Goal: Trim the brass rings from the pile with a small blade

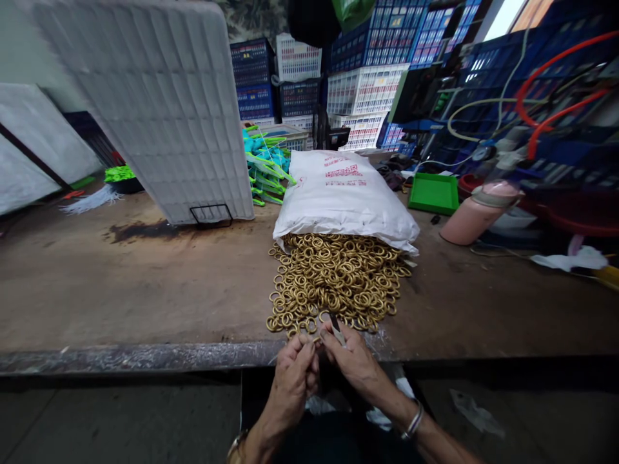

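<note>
My left hand (296, 370) is closed in a pinch at the table's front edge, on a gold-coloured ring (316, 341) that partly shows between my two hands. Close beside it, my right hand (355, 361) is closed round a small knife (334, 325), its dark part pointing up and a pale part lying against the fingers. The fingertips of both hands almost meet at the ring. Just beyond them spreads a heap of gold-coloured rings (338, 277), spilling from the mouth of a white woven sack (343, 193) with red print.
A tall white ribbed panel (159, 116) stands left of the sack, near bright green and blue pieces (265, 161). To the right are a green tray (434, 193), a pink bottle (478, 216) and orange hoses (527, 109). Stacked crates (365, 90) rise behind.
</note>
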Available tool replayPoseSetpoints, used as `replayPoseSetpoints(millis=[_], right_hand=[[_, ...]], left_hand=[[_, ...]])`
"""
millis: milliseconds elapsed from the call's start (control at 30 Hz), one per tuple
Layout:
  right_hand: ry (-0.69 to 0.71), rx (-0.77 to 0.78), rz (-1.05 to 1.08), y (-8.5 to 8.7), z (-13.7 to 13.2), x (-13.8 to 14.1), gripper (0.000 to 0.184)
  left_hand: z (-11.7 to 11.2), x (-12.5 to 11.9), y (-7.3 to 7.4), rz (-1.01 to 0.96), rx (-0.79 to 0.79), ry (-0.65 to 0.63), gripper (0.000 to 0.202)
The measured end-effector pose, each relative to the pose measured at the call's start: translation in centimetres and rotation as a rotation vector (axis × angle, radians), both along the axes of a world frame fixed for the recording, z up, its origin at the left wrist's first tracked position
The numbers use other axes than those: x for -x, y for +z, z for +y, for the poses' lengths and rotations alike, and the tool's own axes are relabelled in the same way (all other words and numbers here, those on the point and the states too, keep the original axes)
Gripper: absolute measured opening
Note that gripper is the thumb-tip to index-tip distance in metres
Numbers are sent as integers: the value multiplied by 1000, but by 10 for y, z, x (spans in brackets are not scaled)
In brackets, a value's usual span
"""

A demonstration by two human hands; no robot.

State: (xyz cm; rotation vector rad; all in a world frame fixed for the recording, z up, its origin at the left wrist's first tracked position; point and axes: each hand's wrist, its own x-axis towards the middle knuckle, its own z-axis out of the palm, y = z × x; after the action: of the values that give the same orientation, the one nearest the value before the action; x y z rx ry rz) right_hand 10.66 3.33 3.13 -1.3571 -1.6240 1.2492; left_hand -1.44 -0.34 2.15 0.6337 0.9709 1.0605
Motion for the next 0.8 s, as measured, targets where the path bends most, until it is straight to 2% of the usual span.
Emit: replayPoseSetpoints(millis=[67, 200, 467, 600, 700, 800], right_hand=[[9, -5, -6, -1, 0, 0, 26], [35, -35, -39, -3, 1, 0, 24], [73, 71, 54, -2, 2, 2, 24], [44, -63, -144, -7, 1, -2, 22], [140, -155, -335, -13, -3, -6, 12], [227, -184, -498, -15, -6, -8, 19]], left_hand=[[-1, -1, 1, -44, -7, -6, 25], [-1, -1, -1, -8, -36, -6, 26], [-2, 0, -7, -3, -56, 11, 25], [-1, 1, -10, 10, -47, 41, 26], [1, 3, -10, 35, -47, 59, 26], [2, 4, -10, 61, -40, 61, 28]])
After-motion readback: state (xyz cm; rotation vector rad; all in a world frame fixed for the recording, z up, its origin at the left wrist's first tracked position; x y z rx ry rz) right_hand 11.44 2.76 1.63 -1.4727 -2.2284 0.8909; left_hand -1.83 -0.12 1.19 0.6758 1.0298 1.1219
